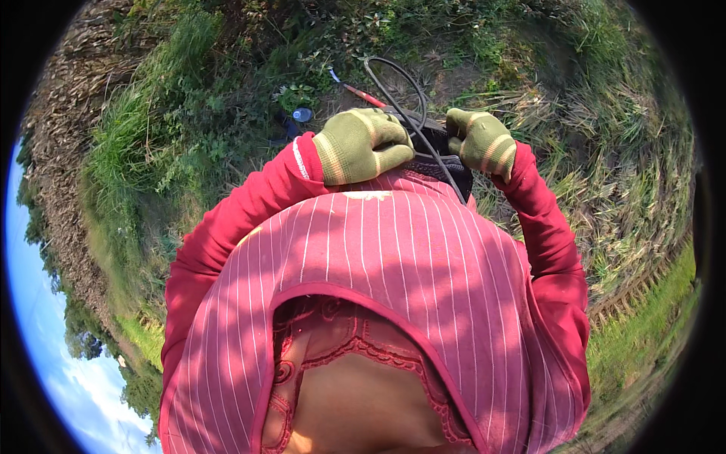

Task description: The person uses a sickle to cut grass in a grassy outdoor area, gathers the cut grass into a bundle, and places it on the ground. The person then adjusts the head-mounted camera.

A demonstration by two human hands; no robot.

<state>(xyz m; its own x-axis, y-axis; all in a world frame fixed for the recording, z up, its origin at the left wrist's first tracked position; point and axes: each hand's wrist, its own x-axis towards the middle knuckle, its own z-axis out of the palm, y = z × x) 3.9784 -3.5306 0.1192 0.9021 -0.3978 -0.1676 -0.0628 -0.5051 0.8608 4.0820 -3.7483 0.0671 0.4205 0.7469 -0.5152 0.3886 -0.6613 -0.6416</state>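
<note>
A black bag (435, 162) lies open before me, close against my striped apron (368, 244). Its long dark strap (397, 79) loops up and across the opening. My left hand (366, 144), in an olive knitted glove, grips the bag's left side with curled fingers; the fingertips are partly hidden. At the right rim, my gloved right hand (482, 142) has its fingers bent around the bag's edge. The bag's contents are too dark to make out. Just beyond the left hand lies a sickle-like tool with a red handle (366, 95) and a pale blade (333, 75).
A clear plastic bottle (302, 115) with a bluish look lies left of the bag, beside low weeds. Tall green grass (127, 136) grows at the left, with dry stalks (65, 119) beyond. Flattened cut grass (601, 187) covers the ground at the right.
</note>
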